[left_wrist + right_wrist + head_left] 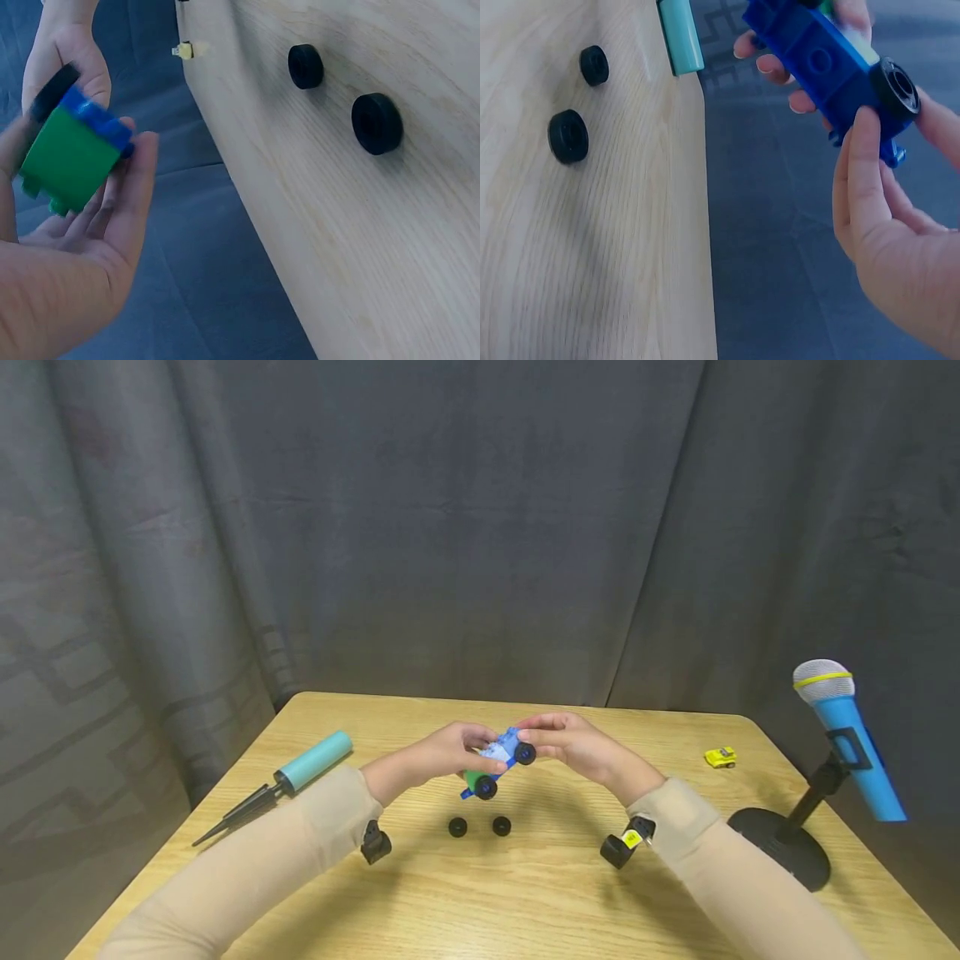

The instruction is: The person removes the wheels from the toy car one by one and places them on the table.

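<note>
A toy block car (pixel 498 750) with a blue base and green and light blue blocks is held in the air, tilted, above the table. My left hand (pixel 459 750) grips its lower, green end between thumb and fingers. At the raised end, my right hand (pixel 573 746) pinches the car near a black wheel (pixel 897 88), its fingers pressing the blue underside (pixel 821 64). Two black wheels show on the car's side in the head view. Below it, two loose black wheels (pixel 457 827) (pixel 502 826) stand apart on the wooden table (pixel 525 893).
A teal hand pump (pixel 315 762) with a black nozzle lies at the left. At the right, a blue toy microphone (pixel 855 743) stands on a black round base (pixel 780 847). A small yellow toy car (pixel 721 757) sits toward the back right. Grey curtains (pixel 450 527) hang behind the table.
</note>
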A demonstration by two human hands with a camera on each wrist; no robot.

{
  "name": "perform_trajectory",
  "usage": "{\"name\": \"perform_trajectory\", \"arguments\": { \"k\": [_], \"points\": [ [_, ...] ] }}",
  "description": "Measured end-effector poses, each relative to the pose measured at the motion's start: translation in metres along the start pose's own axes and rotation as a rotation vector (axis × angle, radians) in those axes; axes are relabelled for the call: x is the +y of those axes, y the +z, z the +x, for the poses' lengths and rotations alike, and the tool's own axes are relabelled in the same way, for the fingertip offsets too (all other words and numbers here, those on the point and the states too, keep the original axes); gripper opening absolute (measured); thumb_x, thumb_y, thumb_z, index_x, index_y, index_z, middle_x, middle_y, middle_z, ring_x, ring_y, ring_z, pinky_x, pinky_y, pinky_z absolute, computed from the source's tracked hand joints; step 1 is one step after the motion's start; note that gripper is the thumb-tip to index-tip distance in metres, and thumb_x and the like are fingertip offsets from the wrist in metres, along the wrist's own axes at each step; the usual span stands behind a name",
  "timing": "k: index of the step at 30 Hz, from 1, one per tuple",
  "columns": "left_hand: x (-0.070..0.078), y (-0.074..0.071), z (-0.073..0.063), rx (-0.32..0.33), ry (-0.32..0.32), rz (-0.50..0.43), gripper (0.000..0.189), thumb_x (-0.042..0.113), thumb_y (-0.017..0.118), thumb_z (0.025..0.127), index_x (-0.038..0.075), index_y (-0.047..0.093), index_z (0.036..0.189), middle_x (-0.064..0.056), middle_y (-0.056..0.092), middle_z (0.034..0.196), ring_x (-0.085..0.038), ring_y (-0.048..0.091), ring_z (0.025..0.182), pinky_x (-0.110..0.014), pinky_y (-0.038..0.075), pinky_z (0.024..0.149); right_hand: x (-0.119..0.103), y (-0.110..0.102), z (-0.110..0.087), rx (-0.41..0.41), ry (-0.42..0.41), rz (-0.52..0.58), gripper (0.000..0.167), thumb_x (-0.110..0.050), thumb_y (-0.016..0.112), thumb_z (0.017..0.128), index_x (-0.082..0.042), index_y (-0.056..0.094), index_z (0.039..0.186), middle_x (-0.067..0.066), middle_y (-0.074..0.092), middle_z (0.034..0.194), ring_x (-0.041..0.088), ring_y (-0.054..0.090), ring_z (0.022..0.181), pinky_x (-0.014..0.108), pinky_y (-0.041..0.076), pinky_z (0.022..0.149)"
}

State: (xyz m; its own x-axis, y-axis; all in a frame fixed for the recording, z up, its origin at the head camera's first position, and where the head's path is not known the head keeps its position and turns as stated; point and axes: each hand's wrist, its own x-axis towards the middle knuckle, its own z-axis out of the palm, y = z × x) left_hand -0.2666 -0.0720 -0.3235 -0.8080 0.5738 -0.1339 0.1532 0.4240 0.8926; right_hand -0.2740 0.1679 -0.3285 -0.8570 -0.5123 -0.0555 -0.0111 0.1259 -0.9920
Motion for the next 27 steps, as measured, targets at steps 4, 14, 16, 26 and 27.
{"name": "perform_trajectory", "arguments": {
  "k": [4,14,16,26,27],
  "points": [
    [-0.003,0.003,0.002,0.065,-0.011,0.001,0.056,0.028,0.075,0.085,0.004,0.056,0.132,-0.012,0.064,0.121,-0.016,0.066,0.085,-0.03,0.053,0.071,0.0,0.002,0.0,0.034,-0.001,0.017,0.044,-0.019,0.059,0.097,0.012,0.05,0.127,-0.001,0.068,0.098,0.012,0.066,0.09,0.029,0.05,0.093],
    [-0.007,0.003,0.003,0.226,-0.051,-0.003,0.056,0.026,0.077,0.083,0.003,0.058,0.13,-0.016,0.066,0.121,-0.017,0.068,0.093,-0.033,0.055,0.08,0.002,0.005,-0.006,0.003,0.024,0.034,0.031,-0.021,0.054,0.099,0.008,0.058,0.111,0.007,0.069,0.091,0.014,0.068,0.079,0.032,0.057,0.081],
    [-0.008,0.004,0.004,0.253,-0.044,0.019,0.054,0.026,0.078,0.083,0.003,0.06,0.128,-0.015,0.066,0.121,-0.018,0.067,0.096,-0.034,0.055,0.082,0.003,0.008,-0.006,-0.008,0.022,0.023,0.031,-0.022,0.056,0.098,0.007,0.059,0.109,0.008,0.069,0.091,0.015,0.068,0.08,0.033,0.057,0.081],
    [-0.007,0.006,0.006,0.3,-0.006,0.144,0.053,0.028,0.077,0.083,0.004,0.062,0.127,-0.012,0.067,0.12,-0.017,0.062,0.098,-0.031,0.05,0.081,0.012,0.022,-0.002,0.069,-0.002,-0.038,0.042,-0.024,0.067,0.092,0.014,0.058,0.107,0.011,0.07,0.087,0.017,0.069,0.076,0.036,0.058,0.078],
    [-0.008,0.006,0.006,0.303,-0.003,0.154,0.052,0.027,0.077,0.083,0.004,0.062,0.127,-0.012,0.067,0.12,-0.017,0.061,0.097,-0.031,0.05,0.08,0.012,0.024,-0.002,0.084,-0.003,-0.041,0.04,-0.023,0.068,0.092,0.014,0.058,0.105,0.01,0.071,0.086,0.017,0.069,0.075,0.037,0.058,0.077]
  ]
}}
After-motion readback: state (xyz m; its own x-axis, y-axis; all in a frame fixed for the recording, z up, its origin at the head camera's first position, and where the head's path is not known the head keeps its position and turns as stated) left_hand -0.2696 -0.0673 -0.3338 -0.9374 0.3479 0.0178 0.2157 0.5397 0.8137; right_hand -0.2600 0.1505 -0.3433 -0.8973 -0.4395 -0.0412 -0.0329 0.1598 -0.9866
